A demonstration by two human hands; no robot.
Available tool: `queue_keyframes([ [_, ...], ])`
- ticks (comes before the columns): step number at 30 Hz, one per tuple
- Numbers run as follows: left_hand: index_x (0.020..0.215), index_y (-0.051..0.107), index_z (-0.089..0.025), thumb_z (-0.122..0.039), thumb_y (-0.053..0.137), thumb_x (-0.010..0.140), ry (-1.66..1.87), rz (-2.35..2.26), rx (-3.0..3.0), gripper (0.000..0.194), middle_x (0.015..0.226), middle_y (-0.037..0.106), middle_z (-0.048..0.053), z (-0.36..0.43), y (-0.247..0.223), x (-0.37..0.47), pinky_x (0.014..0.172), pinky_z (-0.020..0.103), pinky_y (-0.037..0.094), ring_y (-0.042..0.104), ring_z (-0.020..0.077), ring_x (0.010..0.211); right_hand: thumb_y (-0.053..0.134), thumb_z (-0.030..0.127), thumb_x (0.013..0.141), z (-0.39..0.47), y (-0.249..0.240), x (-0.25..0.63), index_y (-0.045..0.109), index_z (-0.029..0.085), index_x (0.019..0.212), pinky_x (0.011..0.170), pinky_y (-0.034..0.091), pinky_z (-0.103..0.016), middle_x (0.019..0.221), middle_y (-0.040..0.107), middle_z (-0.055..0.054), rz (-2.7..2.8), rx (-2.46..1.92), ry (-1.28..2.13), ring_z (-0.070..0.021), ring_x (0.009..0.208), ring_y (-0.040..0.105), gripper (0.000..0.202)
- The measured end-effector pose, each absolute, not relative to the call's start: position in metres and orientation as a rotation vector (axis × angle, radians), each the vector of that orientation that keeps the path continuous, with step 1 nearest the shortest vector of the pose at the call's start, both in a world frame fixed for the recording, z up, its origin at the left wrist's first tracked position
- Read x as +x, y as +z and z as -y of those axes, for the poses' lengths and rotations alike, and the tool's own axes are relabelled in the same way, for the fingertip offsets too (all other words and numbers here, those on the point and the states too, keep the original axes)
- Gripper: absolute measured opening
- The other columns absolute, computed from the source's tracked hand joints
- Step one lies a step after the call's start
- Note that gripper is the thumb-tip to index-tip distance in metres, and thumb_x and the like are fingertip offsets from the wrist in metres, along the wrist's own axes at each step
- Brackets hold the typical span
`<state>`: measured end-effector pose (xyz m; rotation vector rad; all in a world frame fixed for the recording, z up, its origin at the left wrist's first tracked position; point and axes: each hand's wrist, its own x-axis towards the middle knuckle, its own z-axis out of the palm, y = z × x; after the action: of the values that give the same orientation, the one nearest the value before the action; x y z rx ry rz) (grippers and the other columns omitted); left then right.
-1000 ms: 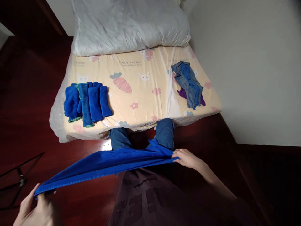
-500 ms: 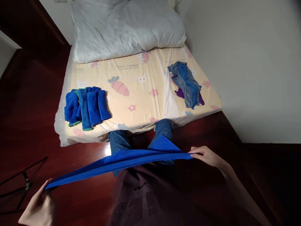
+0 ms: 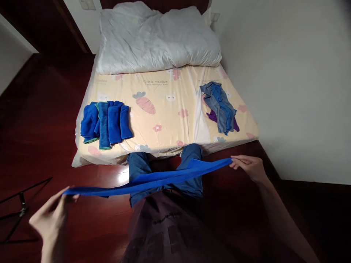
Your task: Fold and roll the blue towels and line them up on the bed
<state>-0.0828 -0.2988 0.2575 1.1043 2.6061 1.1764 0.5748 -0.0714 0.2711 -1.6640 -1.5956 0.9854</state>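
A bright blue towel (image 3: 164,179) is stretched between my two hands, above my lap and in front of the bed. My left hand (image 3: 53,212) pinches one end of it at the lower left. On the right, my right hand (image 3: 248,166) pinches the opposite end between thumb and fingers. The cloth hangs as a narrow folded band, seen nearly edge-on, with a corner sticking up near its right part. Several rolled blue towels (image 3: 113,124) lie side by side on the bed's left front, one edged in green.
The bed (image 3: 170,128) has a yellow rabbit-print sheet. A crumpled pile of grey, blue and purple cloths (image 3: 219,106) lies on its right side. A pale quilt (image 3: 159,40) covers the far end. A black metal stand (image 3: 22,208) is on the floor at left; a wall (image 3: 287,91) rises at right.
Both hands have risen, the left one more, and the stretched towel now sits more level on its left side. Its upright corner shows less. The camera view has tilted up slightly.
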Motion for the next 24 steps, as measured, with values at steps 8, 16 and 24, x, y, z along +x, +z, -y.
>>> queue_keyframes([
  [8,0.106,0.079,-0.016,-0.042,0.068,0.086,1.325,-2.304,1.59,0.035,0.087,0.079,0.005,0.167,0.295,-0.105,0.074,0.025,0.059,0.075,0.018,0.079,0.093,0.055,0.057,-0.028,0.314,0.576,0.072,0.01,0.088,0.069,0.063,-0.033,0.068,0.072,-0.008,1.23,-1.411,0.743,-0.019,0.063,0.072,0.059],
  [16,0.102,0.08,-0.017,-0.045,0.065,0.09,1.338,-2.326,1.847,0.033,0.09,0.079,0.004,0.153,0.309,-0.102,0.068,0.021,0.051,0.07,0.0137,0.075,0.089,0.061,0.062,-0.026,0.334,0.584,0.071,0.011,0.087,0.069,0.064,-0.033,0.073,0.074,-0.01,1.277,-1.43,0.585,-0.0201,0.063,0.073,0.059],
  [24,0.098,0.079,-0.027,-0.053,0.062,0.086,1.13,-2.365,1.653,0.034,0.08,0.077,-0.001,0.216,0.306,-0.107,0.071,0.029,0.059,0.075,0.0217,0.077,0.086,0.063,0.059,0.002,0.313,0.609,0.073,0.016,0.086,0.064,0.063,-0.037,0.064,0.072,-0.007,1.413,-1.613,0.767,-0.0224,0.057,0.07,0.056],
])
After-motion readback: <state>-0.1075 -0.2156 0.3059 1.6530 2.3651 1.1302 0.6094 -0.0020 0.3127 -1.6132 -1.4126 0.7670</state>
